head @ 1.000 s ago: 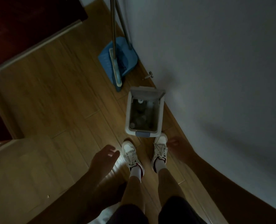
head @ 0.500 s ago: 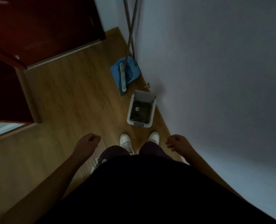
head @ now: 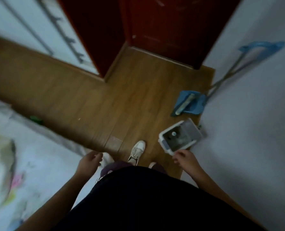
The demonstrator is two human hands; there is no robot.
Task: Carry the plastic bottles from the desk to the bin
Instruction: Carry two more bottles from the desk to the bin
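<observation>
Swung leftward since half a second ago, with the small white rectangular plastic bin (head: 180, 140) now off to the right near the pale wall (head: 255, 130), lid up, a capped plastic bottle (head: 173, 134) inside (blurred). Left hand (head: 88, 161) loosely curled, holding nothing. Right hand (head: 185, 158) curled too, empty, just over the bin's near corner. White sneaker (head: 137, 151) on the wooden floor (head: 121, 100); blue dustpan (head: 190, 104) beyond the bin, by the wall.

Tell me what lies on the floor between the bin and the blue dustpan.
Nothing: in the head view, only bare wood floor separates the bin from the blue dustpan by the wall.
</observation>
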